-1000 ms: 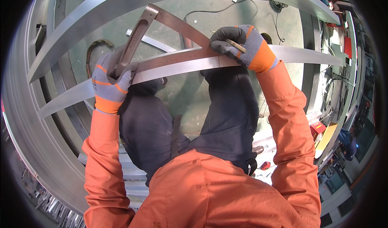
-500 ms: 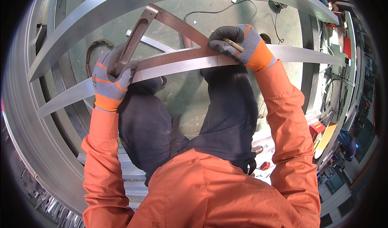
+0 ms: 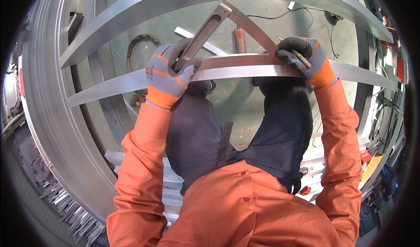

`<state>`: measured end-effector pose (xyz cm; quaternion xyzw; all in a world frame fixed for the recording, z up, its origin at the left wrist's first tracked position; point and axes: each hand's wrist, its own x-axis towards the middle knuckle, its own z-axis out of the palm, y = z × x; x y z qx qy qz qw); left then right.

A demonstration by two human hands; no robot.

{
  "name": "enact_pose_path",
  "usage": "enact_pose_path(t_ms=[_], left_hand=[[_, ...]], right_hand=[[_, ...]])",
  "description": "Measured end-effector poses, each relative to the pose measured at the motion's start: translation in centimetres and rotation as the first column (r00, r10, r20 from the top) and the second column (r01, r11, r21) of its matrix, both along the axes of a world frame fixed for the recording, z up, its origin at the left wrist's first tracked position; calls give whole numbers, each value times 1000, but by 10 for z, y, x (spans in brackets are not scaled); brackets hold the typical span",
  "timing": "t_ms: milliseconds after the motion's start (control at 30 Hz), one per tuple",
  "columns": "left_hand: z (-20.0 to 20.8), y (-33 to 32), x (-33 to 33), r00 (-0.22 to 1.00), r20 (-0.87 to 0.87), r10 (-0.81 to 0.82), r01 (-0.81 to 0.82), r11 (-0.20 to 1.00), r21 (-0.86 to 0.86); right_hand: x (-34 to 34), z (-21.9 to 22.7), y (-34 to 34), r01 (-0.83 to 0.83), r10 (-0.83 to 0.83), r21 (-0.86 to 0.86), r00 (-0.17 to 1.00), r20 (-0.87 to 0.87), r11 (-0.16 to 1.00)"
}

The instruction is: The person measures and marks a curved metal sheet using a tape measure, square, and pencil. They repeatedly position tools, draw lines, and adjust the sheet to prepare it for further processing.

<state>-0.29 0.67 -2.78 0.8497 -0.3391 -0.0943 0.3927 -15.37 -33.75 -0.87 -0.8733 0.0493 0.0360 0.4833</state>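
A brown metal triangle square (image 3: 240, 61) lies along a long silver metal bar (image 3: 245, 72) that runs crosswise in front of me. My left hand (image 3: 168, 74), in a grey and orange glove, is closed around the square's thick side near its left corner. At the opposite corner, my gloved right hand (image 3: 306, 56) presses down with bent fingers. Between those fingers sits a slim pencil (image 3: 302, 58). Thin dark lines cross the bar's near face near each hand. My fingertips partly cover both lower corners of the square.
Beyond the bar, a wider metal beam (image 3: 188, 10) spans the view. Long profiles (image 3: 52, 93) are stacked at the left. On the floor lie an orange-red tool (image 3: 239, 40), a light strip (image 3: 197, 39) and a black cable (image 3: 280, 16). A yellow box (image 3: 372, 166) stands at the right.
The whole scene has shifted to the right in the picture as the view turned. Both hands keep their hold, and the square stays on the bar.
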Motion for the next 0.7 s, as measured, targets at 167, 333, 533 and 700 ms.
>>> enact_pose_path(t_ms=[167, 333, 533, 700], left_hand=[[4, -5, -2, 999, -38, 36, -36, 999, 20], [1, -3, 0, 1000, 24, 18, -17, 999, -33], [0, -7, -1, 999, 13, 38, -37, 996, -80], [-1, -3, 0, 1000, 0, 6, -6, 1000, -4]], right_hand=[[-1, -4, -1, 3, -3, -12, 1000, 13, 1000], [0, -2, 0, 10, -10, -11, 1000, 3, 1000], [0, -3, -1, -7, 7, 9, 1000, 17, 1000], [0, -2, -1, -13, 13, -21, 1000, 10, 1000]])
